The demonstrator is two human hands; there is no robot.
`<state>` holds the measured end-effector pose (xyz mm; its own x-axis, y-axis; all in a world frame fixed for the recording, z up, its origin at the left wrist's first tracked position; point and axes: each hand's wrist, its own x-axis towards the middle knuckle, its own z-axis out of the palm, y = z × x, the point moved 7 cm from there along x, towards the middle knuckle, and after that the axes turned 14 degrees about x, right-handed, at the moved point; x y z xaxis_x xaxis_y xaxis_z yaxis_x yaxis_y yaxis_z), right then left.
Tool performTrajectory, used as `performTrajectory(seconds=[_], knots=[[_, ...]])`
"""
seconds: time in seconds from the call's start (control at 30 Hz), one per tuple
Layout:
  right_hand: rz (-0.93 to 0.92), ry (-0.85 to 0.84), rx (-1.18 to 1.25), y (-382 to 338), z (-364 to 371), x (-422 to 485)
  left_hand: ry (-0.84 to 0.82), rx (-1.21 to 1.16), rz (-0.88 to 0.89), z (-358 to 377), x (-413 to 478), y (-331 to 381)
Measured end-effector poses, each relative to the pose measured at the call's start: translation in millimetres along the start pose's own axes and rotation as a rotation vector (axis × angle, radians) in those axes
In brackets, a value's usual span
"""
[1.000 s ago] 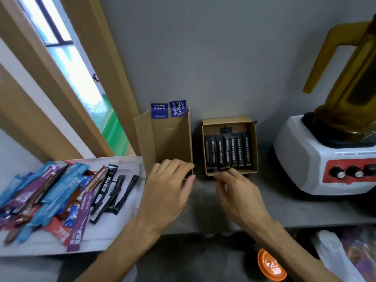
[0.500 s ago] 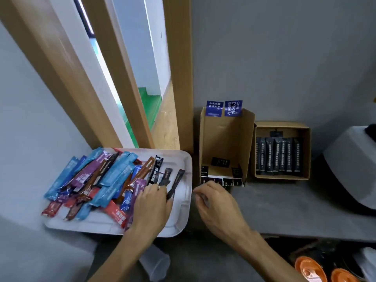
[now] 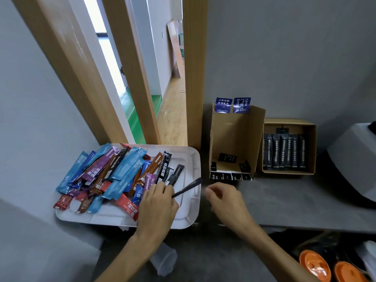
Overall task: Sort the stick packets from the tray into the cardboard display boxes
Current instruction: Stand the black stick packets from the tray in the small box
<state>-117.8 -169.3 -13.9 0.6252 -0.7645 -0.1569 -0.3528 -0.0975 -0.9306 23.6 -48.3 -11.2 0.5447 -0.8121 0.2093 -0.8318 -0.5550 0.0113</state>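
Note:
A white tray (image 3: 189,216) on the left holds several blue, purple, red, brown and black stick packets (image 3: 122,176). My left hand (image 3: 157,208) is over the tray's right part, pinching a black stick packet (image 3: 188,187) that is lifted and points right. My right hand (image 3: 225,200) hovers just right of the tray with loosely curled fingers, holding nothing. An upright cardboard display box (image 3: 234,139) with blue flaps stands behind it, with no packets standing in it. To its right, a second cardboard box (image 3: 311,147) holds a row of black packets.
The boxes stand on a grey counter (image 3: 295,202) against a grey wall. A white appliance base (image 3: 354,159) sits at the far right. Wooden door frames (image 3: 193,68) rise behind the tray. Two orange lids (image 3: 313,265) lie below the counter at bottom right.
The view swung left from the boxes to the tray. My left hand went to the tray and lifted a black packet; my right hand left the box of black packets and moved left.

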Motion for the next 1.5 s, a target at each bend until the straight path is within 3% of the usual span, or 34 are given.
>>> performTrajectory(seconds=[0.1, 0.2, 0.37, 0.63, 0.77, 1.27, 1.43, 1.5], knots=[[0.205, -0.039, 0.324, 9, 7, 0, 0.109, -0.064, 0.066, -18, -14, 8], [0.19, -0.076, 0.519, 1, 5, -2, 0.098, -0.188, 0.092, -29, -25, 15], [0.106, -0.066, 0.567, -7, -20, 2, -0.101, -0.786, -0.189, -27, -24, 10], [-0.012, -0.08, 0.527, -15, -67, -7, -0.183, -0.882, -0.084, -31, -15, 52], [0.022, -0.215, 0.629, -11, -82, -14, -0.18, -0.972, -0.064, -37, -8, 87], [-0.001, -0.072, 0.433, 34, -239, 3, -0.291, -0.942, 0.081, -4, 19, 243], [-0.117, 0.027, 0.23, 24, -280, 26, -0.217, -0.744, 0.165, 9, 43, 279], [-0.177, 0.07, 0.052, 15, -294, 42, -0.099, -0.6, 0.254, 5, 56, 286]])
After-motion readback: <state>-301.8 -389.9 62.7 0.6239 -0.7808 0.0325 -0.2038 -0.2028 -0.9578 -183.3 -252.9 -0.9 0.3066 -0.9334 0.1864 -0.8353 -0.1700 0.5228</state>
